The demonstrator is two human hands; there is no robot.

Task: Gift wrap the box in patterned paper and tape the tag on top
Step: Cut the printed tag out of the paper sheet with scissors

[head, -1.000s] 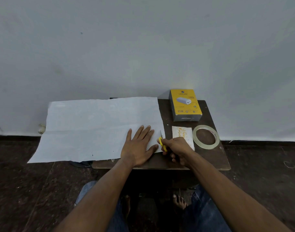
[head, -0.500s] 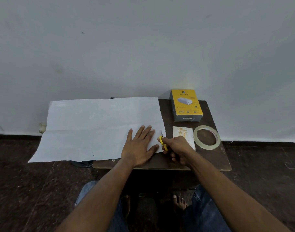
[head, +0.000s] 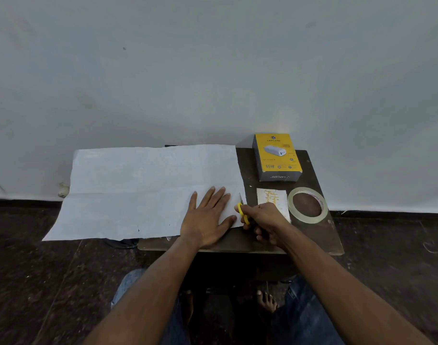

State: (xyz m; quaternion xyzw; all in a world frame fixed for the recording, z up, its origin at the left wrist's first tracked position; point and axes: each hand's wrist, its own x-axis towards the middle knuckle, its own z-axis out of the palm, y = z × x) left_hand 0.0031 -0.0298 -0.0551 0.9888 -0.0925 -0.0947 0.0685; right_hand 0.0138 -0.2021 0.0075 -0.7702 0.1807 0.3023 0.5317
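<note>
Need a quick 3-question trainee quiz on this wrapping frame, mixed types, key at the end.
1. True or false: the left hand lies flat on the paper.
2. What does the right hand hold? A) tape roll B) scissors C) tag
3. Fill in: the tag lies between the scissors and the ____.

Key:
1. True.
2. B; the tape roll lies untouched on the table.
3. Tape roll; the yellow box stands behind, unwrapped.
</note>
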